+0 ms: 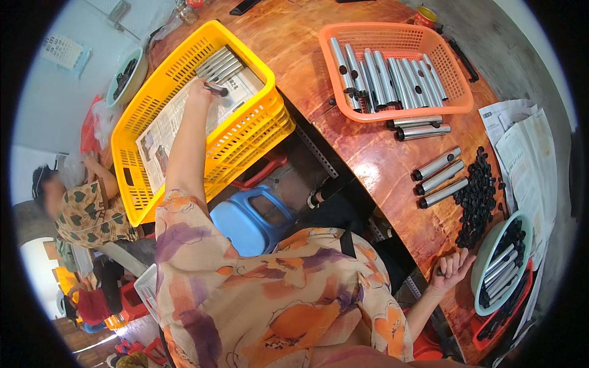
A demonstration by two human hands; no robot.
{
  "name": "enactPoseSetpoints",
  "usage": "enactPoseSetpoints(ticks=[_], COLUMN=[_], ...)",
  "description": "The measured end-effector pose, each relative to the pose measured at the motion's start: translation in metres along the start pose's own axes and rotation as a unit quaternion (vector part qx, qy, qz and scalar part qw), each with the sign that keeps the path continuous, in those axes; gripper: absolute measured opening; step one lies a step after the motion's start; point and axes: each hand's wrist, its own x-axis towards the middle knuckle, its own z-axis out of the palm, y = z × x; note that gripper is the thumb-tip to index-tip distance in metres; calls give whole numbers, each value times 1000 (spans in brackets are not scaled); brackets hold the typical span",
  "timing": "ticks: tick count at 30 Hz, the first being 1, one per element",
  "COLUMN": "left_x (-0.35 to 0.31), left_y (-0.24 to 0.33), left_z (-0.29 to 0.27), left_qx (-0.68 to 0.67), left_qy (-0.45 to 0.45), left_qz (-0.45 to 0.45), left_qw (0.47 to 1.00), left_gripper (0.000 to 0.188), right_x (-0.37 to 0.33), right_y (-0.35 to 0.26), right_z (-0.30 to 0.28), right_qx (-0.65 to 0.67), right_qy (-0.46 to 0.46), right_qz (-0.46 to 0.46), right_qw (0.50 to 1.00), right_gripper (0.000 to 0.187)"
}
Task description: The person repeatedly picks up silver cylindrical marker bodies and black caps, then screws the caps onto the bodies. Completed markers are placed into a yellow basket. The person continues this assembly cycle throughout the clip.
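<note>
My left hand reaches into the yellow crate at the left, closed on a short metal tube with a black end. Below the tube, newspaper lines the crate. A row of shiny tubes lies at its far end. By the table's near right edge, my right hand has curled fingers, and a small black plug shows at their edge. Beside that hand are a heap of black plugs and a pale green bowl with tubes and black pieces inside.
An orange basket of tubes stands on the wooden table. Several loose tubes lie nearer. Newspapers cover the right side. A blue stool stands below, between crate and table. Another person sits at the far left.
</note>
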Motion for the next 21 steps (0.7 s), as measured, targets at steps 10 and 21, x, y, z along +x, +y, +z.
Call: enactPoseSetpoints(ticks=[10, 21], left_x=[66, 56], left_y=[-40, -42], left_z=[-21, -23], left_qx=[66, -3], left_qy=[-33, -66], left_qz=[67, 32], left_qw=[995, 997], left_gripper=[7, 20], right_x=[-3, -2], right_y=[-3, -2], right_z=[-3, -5], right_qx=[5, 1], right_qy=[11, -19], right_qz=[2, 4], right_qw=[1000, 1000], right_gripper=[32, 34])
